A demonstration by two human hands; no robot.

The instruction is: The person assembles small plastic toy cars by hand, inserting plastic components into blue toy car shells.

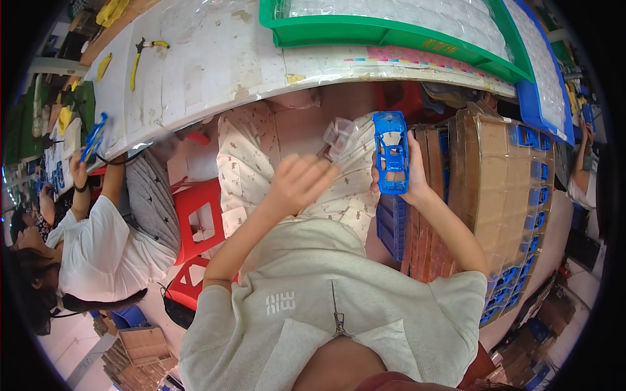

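Observation:
Upright in my right hand (416,171), to the right of my lap, is a blue toy car body shell (391,184) with open window holes. My fingers and thumb close round its sides. My left hand (301,184) is over my lap with bent fingers, somewhat blurred by motion. A clear plastic part (341,138), shaped like a toy car's window piece, shows at its fingertips, and the hand appears to pinch it. The part is apart from the shell, to its left. The exact grip of the left fingers is partly hidden.
Ahead is a worn white table (215,58) with yellow-handled pliers (138,62). A green tray (391,31) and a blue tray (553,98) hold clear parts. Cardboard layers (502,176) with blue shells stand at my right. A co-worker (107,251) sits left beside a red stool (195,202).

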